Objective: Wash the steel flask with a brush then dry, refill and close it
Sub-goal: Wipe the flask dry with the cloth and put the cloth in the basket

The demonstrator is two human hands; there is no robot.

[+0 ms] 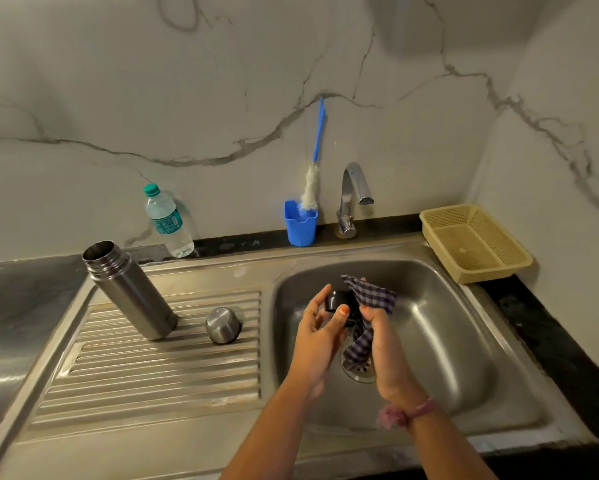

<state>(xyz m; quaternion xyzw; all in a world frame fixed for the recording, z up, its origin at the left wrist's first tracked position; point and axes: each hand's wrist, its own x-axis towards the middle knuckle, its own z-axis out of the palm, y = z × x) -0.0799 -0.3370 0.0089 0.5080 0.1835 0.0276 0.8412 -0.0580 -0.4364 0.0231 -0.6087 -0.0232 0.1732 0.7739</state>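
The steel flask (130, 289) stands open on the ribbed drainboard (159, 368), its mouth uncovered. Its steel cup lid (222, 324) sits upside down to the right of it. Above the sink bowl (447, 327), my left hand (320, 332) holds a small black stopper (336, 301) between thumb and fingers. My right hand (382, 348) grips a blue checked cloth (372, 296) that is pressed against the stopper and hangs down toward the drain. The blue-handled bottle brush (313, 168) stands in a blue cup (300, 223) by the wall.
A plastic water bottle (168, 223) with a green cap leans by the wall behind the flask. The steel tap (353, 195) rises behind the bowl. A beige plastic basket (476, 242) sits at the back right corner. Black counter edge runs along the right.
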